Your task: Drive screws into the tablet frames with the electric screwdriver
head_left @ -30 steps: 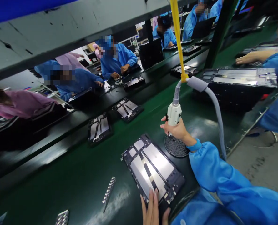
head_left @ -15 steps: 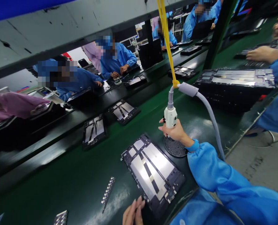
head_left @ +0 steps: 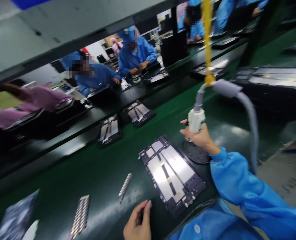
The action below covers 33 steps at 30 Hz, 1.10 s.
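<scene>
My right hand is wrapped round a white electric screwdriver, held upright with its grey cable leaving the top. Below that hand lies a round black textured dish. The opened tablet rests flat on the green bench to the left of it, its silver inner plates and black ribbon cables facing up. My left hand is beside the tablet's lower left corner, apart from it. Its thumb and fingertips are pinched; whatever is between them, if anything, is too small to make out.
Strips of small parts and a shorter strip lie on the left, with a silvery bag beyond. Two more open tablets sit further back. A yellow strap hangs above the screwdriver. A stack of tablets stands right; co-workers sit opposite.
The view has swung to the left, so the bag and longer strips now show more. My left hand has drawn back from the tablet's edge. My right hand still grips the screwdriver over the dish.
</scene>
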{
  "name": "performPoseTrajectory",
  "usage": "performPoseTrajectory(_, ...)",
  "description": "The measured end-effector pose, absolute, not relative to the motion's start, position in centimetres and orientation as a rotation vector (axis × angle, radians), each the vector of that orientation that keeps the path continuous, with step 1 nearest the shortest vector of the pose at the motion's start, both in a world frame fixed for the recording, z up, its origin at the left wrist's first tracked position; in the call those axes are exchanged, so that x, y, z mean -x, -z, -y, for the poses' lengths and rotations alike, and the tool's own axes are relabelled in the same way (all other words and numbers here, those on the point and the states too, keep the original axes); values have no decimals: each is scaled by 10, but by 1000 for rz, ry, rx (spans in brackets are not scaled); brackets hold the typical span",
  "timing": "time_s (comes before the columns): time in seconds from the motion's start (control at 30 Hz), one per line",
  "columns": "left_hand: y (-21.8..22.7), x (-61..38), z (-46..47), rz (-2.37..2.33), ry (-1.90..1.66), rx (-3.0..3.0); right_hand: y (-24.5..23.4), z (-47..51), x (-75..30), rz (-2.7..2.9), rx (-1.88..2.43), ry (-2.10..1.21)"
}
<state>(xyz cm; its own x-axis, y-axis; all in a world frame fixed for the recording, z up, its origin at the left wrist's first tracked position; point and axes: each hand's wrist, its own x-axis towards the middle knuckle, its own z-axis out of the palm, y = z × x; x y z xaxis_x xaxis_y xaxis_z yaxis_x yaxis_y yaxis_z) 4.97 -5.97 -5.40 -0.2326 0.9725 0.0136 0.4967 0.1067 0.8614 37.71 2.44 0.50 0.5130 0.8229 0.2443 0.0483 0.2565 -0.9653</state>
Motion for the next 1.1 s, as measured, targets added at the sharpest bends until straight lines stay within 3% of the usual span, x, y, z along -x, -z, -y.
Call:
performPoseTrajectory(0.17, 25, -59, 34, -1543, -939, -1247, -35, -12, -368, 921, 1101, -437)
performPoseTrajectory(0.47, 36, -92, -18, -1476, -983, -1374, -60, 3, -306, 1088, 929, -763)
performPoseTrajectory(1.1, 33, -88, -51, -1285, -799, -1094, -24, -50, -203, 1265, 963, -1115)
